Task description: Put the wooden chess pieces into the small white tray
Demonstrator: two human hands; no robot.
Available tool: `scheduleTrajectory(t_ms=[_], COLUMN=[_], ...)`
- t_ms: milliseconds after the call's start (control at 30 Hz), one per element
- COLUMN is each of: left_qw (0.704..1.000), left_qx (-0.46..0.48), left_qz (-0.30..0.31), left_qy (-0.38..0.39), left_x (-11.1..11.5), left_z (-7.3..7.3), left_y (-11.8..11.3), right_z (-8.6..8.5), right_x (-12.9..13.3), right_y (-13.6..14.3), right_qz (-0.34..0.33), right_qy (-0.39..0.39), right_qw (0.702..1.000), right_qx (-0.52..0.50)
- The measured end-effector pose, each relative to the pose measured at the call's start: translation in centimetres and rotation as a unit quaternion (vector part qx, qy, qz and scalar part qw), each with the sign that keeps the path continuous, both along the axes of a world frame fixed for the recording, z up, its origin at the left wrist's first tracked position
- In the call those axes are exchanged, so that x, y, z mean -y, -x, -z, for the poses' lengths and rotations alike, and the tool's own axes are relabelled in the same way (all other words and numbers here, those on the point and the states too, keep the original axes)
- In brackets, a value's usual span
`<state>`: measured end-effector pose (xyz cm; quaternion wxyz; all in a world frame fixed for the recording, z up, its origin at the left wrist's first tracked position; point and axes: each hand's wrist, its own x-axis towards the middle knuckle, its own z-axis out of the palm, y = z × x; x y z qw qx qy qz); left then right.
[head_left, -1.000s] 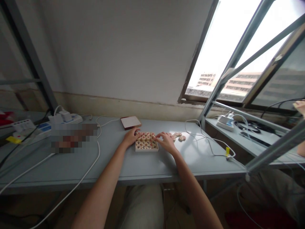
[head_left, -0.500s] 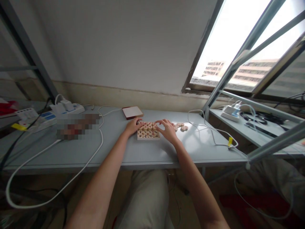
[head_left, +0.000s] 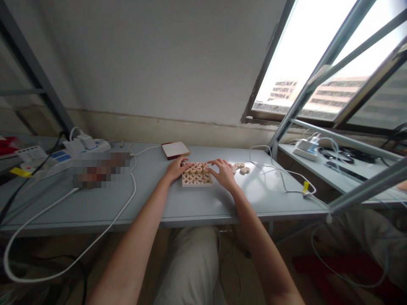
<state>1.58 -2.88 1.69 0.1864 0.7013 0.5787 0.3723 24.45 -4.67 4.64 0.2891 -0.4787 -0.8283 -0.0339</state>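
Observation:
A shallow white box (head_left: 197, 185) filled with rows of round wooden Chinese chess pieces (head_left: 199, 170) sits on the grey desk. The pieces carry black or red characters. My left hand (head_left: 177, 169) grips the box at its left side, fingers curled over the far left corner. At the right edge, my right hand (head_left: 223, 173) has thumb and forefinger spread apart, close to the end pieces; no piece shows between them. Several loose pieces (head_left: 244, 170) lie on the desk just beyond my right hand, some partly hidden by it.
A dark red box lid (head_left: 175, 150) with a pale inside lies near the wall. White cables (head_left: 127, 199) loop over the desk at left, and another cable (head_left: 286, 173) runs at right. Power strips (head_left: 85, 146) stand far left. A metal post (head_left: 281, 131) rises at the right corner.
The view has shifted slightly. Both hands keep nearly the same place at the box, and the pieces look unchanged.

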Motion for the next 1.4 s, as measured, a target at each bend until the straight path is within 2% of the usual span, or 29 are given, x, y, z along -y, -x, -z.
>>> scheduleTrajectory(t_ms=[133, 267, 333, 400, 500, 667, 833, 933, 1067, 1300, 1400], left_qw=[1.000, 1.000, 1.000, 1.000, 1.000, 1.000, 1.000, 1.000, 1.000, 1.000, 1.000], left_qx=[-0.001, 0.002, 0.001, 0.000, -0.003, -0.009, -0.009, -0.013, -0.015, -0.005, 0.008], left_qz=[-0.004, -0.004, -0.007, -0.011, -0.013, -0.012, -0.005, -0.003, -0.006, 0.000, -0.001], left_qy=[0.010, 0.001, 0.000, -0.001, -0.008, -0.008, -0.022, -0.027, -0.027, -0.027, -0.016], left_x=[-0.1, -0.1, 0.0, 0.0, 0.0, -0.1, 0.0, 0.1, 0.1, 0.0, -0.1], left_z=[0.1, 0.0, 0.0, 0.0, 0.1, 0.1, 0.1, 0.1, 0.1, 0.0, 0.1], left_y=[0.0, -0.1, -0.1, -0.1, -0.1, -0.1, -0.1, -0.1, -0.1, -0.1, 0.0], right_z=[0.1, 0.9, 1.5, 2.1, 2.6, 2.5, 2.1, 2.0, 2.0, 1.6, 1.3], right_x=[0.0, -0.3, -0.6, -0.9, -1.3, -1.1, -0.6, -0.4, -0.6, -0.3, -0.1], right_y=[-0.2, -0.8, -1.2, -1.6, -2.1, -2.3, -1.6, -1.2, -1.1, -1.2, -1.1], right_qz=[0.039, 0.147, 0.194, 0.208, 0.180, 0.135, 0.035, 0.048, 0.059, 0.033, 0.033], right_qy=[-0.026, -0.056, -0.037, 0.004, 0.038, 0.041, 0.030, 0.011, 0.050, 0.080, 0.067], right_qw=[0.999, 0.986, 0.976, 0.970, 0.972, 0.982, 0.993, 0.993, 0.992, 0.996, 0.997], right_qx=[0.020, 0.062, 0.096, 0.126, 0.148, 0.122, 0.104, 0.109, 0.101, 0.018, -0.021])
